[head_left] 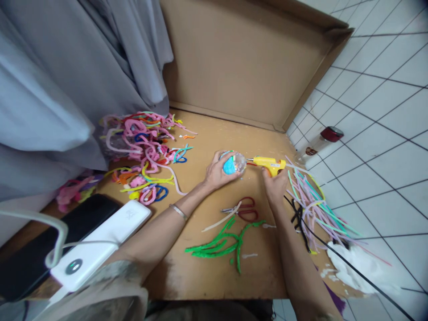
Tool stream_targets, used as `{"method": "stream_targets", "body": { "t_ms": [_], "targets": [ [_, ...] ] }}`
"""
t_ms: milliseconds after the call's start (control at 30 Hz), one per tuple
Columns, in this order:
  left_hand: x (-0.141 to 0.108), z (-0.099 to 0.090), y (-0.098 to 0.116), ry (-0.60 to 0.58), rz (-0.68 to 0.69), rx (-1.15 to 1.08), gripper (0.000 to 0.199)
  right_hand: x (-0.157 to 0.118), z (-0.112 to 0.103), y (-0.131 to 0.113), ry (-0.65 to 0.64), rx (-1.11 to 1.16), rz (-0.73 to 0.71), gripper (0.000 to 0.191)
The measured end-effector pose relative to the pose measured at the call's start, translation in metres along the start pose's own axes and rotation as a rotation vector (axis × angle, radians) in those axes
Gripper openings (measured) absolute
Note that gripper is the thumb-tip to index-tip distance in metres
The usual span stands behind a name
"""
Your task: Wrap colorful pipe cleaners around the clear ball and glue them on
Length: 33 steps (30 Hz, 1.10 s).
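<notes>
My left hand (216, 173) is closed around a small clear rounded container (240, 163) with a blue patch and some multicoloured bits on it; my fingers hide part of it. In my right hand (274, 183) is a yellow hot glue gun (269, 164), its metal nozzle pointing left, right by the container's side. Whether the nozzle touches the container I cannot tell. Below my hands lie red-handled scissors (248, 209), a pale strip (222, 218) and several green fuzzy pipe cleaners (214, 247).
A tangled heap of colourful pipe cleaners (133, 138) lies at the left. Straight purple and mint stems (314, 209) lie at the right, beside a black cord (351, 267) and white tissue (354, 267). A white power bank (103, 243), a red-lidded bottle (321, 142) and a cardboard panel (240, 58) surround the work surface.
</notes>
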State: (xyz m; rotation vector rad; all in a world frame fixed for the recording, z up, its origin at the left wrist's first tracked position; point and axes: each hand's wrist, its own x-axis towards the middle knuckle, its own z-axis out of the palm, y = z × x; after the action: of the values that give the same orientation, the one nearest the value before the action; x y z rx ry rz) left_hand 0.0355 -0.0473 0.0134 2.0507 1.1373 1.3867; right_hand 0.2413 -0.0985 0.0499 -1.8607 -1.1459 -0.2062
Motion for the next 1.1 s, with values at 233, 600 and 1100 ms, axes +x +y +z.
{"method": "stream_targets", "body": {
  "t_ms": [233, 600, 1100],
  "targets": [
    [0.003, -0.004, -0.006, -0.098, 0.163, -0.104, 0.067, 0.008, 0.003, 0.026, -0.146, -0.157, 0.045, 0.056],
    [0.009, -0.015, -0.006, -0.268, 0.146, -0.225, 0.066, 0.005, -0.010, 0.013, -0.285, -0.535, -0.012, 0.051],
    [0.016, -0.028, -0.027, -0.389, -0.002, -0.490, 0.084, -0.034, 0.030, -0.008, -0.588, 0.616, -0.162, 0.046]
  ]
}}
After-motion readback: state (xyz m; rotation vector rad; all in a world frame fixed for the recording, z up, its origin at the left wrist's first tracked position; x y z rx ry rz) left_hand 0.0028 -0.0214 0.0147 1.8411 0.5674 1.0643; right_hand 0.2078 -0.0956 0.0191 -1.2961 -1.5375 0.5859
